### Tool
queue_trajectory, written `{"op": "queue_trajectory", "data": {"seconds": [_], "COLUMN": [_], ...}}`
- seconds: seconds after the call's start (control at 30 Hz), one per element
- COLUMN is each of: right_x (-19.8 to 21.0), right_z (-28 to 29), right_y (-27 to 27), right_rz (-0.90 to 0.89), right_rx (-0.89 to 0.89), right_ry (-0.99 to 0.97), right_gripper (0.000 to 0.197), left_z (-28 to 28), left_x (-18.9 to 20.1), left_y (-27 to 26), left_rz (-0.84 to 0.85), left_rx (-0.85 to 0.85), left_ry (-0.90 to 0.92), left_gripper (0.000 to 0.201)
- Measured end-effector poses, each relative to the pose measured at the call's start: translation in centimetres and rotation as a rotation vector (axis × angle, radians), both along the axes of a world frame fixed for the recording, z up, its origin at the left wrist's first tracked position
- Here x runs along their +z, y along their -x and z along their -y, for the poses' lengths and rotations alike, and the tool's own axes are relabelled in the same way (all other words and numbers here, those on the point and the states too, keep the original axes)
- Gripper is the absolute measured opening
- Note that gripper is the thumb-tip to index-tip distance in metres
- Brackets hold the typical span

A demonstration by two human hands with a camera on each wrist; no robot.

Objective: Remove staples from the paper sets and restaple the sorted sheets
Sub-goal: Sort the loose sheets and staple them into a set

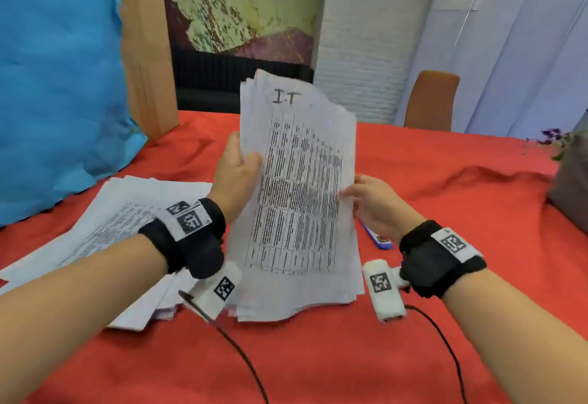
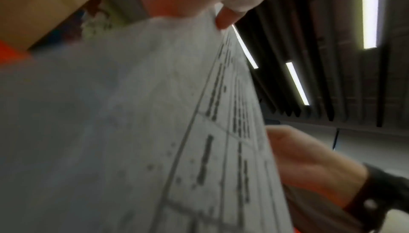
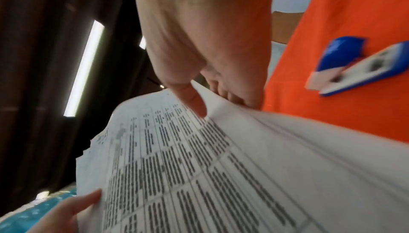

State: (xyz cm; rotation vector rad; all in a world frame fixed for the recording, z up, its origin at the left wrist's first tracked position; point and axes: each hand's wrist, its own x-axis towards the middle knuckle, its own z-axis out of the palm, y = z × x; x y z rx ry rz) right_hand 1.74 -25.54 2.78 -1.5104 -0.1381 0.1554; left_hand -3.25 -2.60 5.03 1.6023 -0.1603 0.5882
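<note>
A thick stack of printed sheets (image 1: 299,187), marked "I.T" at the top, stands tilted upright with its lower edge on the red tablecloth. My left hand (image 1: 237,168) pinches its left edge, thumb on the front page. At the right edge my right hand (image 1: 359,193) pinches the stack, thumb on front, fingers behind. The left wrist view shows the stack (image 2: 177,131) and my left thumb (image 2: 225,18); the right wrist view shows the stack (image 3: 221,166) under my right thumb (image 3: 192,100). A blue and white stapler (image 1: 377,236) lies behind the right hand, and it appears as the stapler (image 3: 358,68).
A second spread pile of printed sheets (image 1: 105,225) lies on the tablecloth (image 1: 445,181) at the left. Blue paper (image 1: 57,85) and a cardboard box (image 1: 146,53) stand at the far left. An orange chair (image 1: 429,101) is beyond the table; a grey object (image 1: 572,187) at right.
</note>
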Motion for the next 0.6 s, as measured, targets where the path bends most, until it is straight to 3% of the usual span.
{"op": "queue_trajectory", "data": {"seconds": [0.1,0.17,0.27,0.33,0.4,0.5,0.6], "right_x": [4.8,6.3,5.0,2.9,1.4,1.5,3.7], "right_z": [-1.6,-1.8,-1.5,-1.4,-1.7,-3.7,-5.3], "right_y": [-1.1,-1.8,-2.3,-2.2,-2.1,-2.0,-1.9], "right_rz": [0.314,0.418,0.388,0.326,0.306,0.395,0.445], "right_rx": [-0.144,-0.190,-0.138,-0.110,-0.104,-0.064,-0.071], "right_ry": [-0.060,-0.074,-0.085,-0.036,0.022,-0.041,-0.210], "right_gripper": [0.030,0.027,0.033,0.050,0.060,0.049,0.052], "left_z": [-0.3,-0.8,-2.3,-3.1,-2.9,-1.2,-0.1], "left_x": [3.5,5.0,3.8,1.0,-1.2,-0.9,1.7], "left_y": [-1.0,-1.6,-3.3,-4.2,-4.5,-4.7,-5.2], "left_rz": [0.271,0.370,0.267,0.099,0.040,0.164,0.353], "left_rx": [0.128,0.176,0.130,0.110,0.132,0.178,0.292], "left_ry": [-0.128,-0.185,-0.110,-0.054,-0.076,-0.141,-0.121], "left_gripper": [0.021,0.016,0.020,0.024,0.022,0.011,0.012]}}
